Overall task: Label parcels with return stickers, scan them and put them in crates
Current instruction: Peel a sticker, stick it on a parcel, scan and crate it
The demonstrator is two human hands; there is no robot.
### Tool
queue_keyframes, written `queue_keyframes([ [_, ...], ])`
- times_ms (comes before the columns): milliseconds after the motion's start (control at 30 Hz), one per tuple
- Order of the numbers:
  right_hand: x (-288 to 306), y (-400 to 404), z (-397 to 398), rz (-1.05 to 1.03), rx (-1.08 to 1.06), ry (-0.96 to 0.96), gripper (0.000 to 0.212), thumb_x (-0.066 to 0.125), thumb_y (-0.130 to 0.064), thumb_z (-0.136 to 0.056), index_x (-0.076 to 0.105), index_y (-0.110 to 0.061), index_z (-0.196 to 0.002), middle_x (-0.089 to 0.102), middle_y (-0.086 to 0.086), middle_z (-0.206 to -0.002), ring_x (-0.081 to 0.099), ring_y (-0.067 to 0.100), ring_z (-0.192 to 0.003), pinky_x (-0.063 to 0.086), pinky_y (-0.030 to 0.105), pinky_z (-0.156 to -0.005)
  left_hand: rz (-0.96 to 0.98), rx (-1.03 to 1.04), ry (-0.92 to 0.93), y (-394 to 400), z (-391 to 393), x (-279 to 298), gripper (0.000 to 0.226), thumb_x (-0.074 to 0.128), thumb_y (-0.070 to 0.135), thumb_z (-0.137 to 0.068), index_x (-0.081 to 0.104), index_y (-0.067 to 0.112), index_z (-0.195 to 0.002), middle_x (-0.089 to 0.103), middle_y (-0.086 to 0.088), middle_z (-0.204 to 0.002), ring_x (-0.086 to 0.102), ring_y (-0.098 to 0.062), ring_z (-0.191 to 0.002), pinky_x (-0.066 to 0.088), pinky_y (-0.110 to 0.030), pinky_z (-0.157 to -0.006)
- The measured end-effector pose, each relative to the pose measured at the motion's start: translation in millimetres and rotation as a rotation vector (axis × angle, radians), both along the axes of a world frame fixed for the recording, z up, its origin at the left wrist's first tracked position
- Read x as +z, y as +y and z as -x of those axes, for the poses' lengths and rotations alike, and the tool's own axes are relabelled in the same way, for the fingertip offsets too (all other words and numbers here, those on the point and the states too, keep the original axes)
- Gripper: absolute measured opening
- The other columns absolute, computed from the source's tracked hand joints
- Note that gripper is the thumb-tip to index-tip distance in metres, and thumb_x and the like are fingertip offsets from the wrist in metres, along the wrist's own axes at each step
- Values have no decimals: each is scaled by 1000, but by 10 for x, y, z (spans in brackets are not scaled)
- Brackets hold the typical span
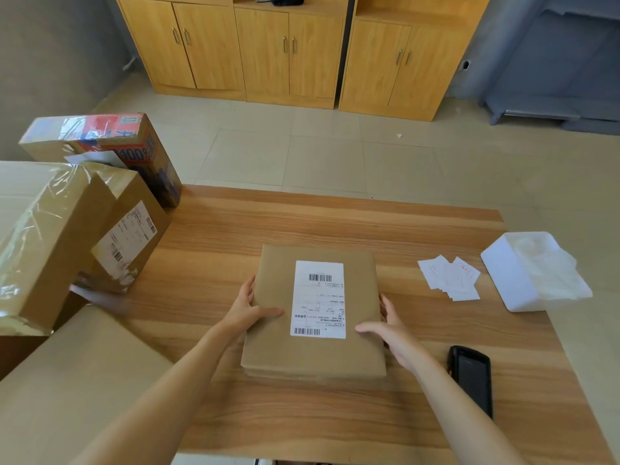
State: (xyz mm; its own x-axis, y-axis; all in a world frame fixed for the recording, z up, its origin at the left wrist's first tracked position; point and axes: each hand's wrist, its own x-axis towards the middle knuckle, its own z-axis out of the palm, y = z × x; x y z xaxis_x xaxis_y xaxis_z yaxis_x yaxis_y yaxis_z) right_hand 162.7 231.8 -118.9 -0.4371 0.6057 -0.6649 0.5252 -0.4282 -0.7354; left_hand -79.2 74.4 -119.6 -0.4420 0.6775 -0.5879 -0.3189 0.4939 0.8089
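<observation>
Several boxes (67, 229) are stacked at my left; my left hand (250, 308) and right hand (391, 325) grip the flat parcel's (315, 313) side edges, thumbs on top, at mid-table. It has only its shipping label (318, 299), so next comes a return sticker, probably from the slips (449, 278) right, before the scanner (471, 377)

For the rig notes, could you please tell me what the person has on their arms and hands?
Nothing is worn on either. The left hand and right hand are bare, with no gloves, and no rings that I can make out. Both forearms are uncovered up to the picture's lower edge: no sleeves, watch or wristband show.
</observation>
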Motion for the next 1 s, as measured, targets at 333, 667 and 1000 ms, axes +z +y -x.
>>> queue_keyframes([
  [333,156,-177,83,29,-95,-16,85,72,-14,-83,19,-18,-149,53,-1,-120,54,17,-102,43,32,-85,173,27,46,73,-81,158,98,82,25,-53,33,8,-137,59,-3,-107,60,-16,-85,48,-29,-62],
  [667,156,-876,65,96,-530,94,85,79,-14,-73,27,-25,-139,55,-4,-123,59,21,-102,53,40,-75,231,-477,470,767,242,632,90,67,45,-54,37,29,-138,52,0,-125,53,-21,-104,39,-34,-88],
  [1000,-141,-1353,160,125,-626,91,93,80,-7,-71,24,-27,-143,56,-1,-118,62,15,-88,54,29,-62,400,-764,628,1083,283,259,70,62,47,-65,42,27,-130,52,-5,-126,48,-27,-112,37,-43,-94],
])
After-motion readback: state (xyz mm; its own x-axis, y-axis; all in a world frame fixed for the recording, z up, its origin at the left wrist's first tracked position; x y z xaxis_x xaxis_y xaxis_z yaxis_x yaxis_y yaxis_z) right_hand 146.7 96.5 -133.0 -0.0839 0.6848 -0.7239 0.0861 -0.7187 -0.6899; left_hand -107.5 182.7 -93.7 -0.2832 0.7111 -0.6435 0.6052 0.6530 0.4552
